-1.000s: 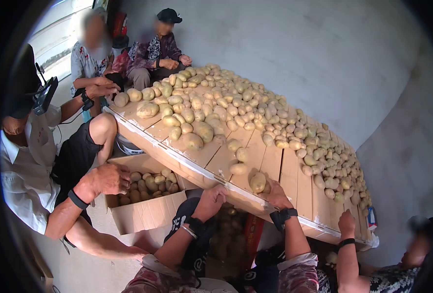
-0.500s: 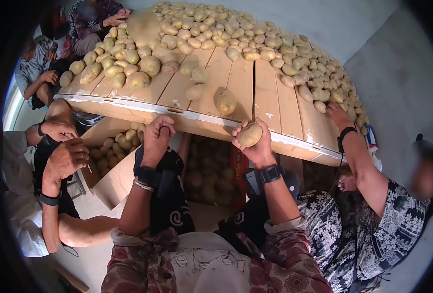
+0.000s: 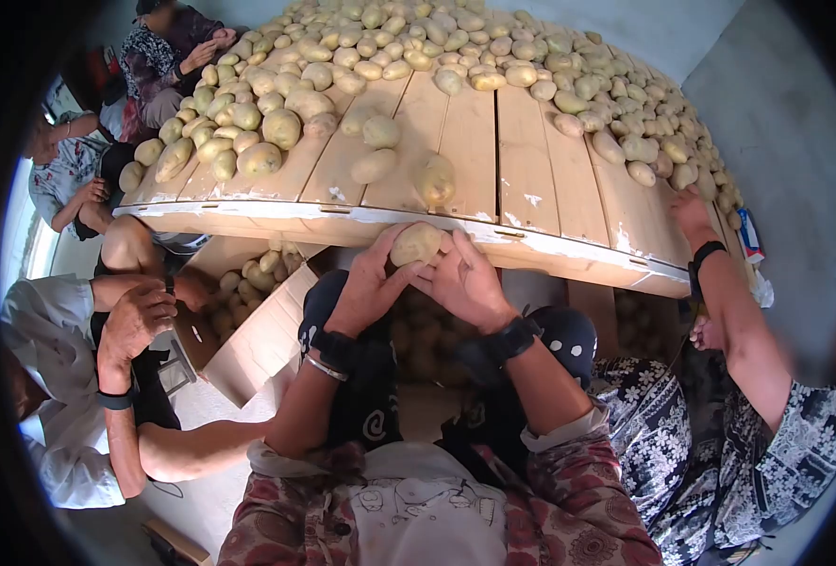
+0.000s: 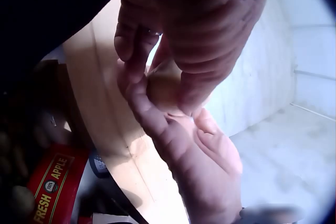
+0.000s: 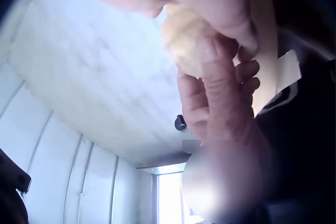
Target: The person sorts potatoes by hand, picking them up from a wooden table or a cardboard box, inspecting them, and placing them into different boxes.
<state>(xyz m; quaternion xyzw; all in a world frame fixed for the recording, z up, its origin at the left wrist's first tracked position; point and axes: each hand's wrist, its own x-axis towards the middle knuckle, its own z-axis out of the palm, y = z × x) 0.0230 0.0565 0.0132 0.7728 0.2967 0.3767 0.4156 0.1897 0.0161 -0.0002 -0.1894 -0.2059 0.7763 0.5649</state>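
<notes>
A pale yellow potato (image 3: 416,243) is held between both hands, just in front of the wooden table's near edge. My left hand (image 3: 366,288) grips it from the left, the thumb lying along its lower side. From the right, my right hand (image 3: 470,283) holds the same potato by its edge with fingers and thumb. In the right wrist view, the potato (image 5: 184,40) shows between the two hands, the left thumb pressed against it. Fingers hide much of the potato (image 4: 165,87) in the left wrist view. On the boards behind lies a larger potato (image 3: 436,181).
Many potatoes (image 3: 380,42) cover the back of the plank table (image 3: 470,141). A cardboard box (image 3: 253,340) with potatoes stands at left, and a red box (image 4: 55,184) sits under the table. People sit on both sides; one person's hand (image 3: 692,217) reaches the table at right.
My right hand picked a potato off the table edge and brought it back toward my body. My left hand moved right and joined it on the potato. The head view tilted down.
</notes>
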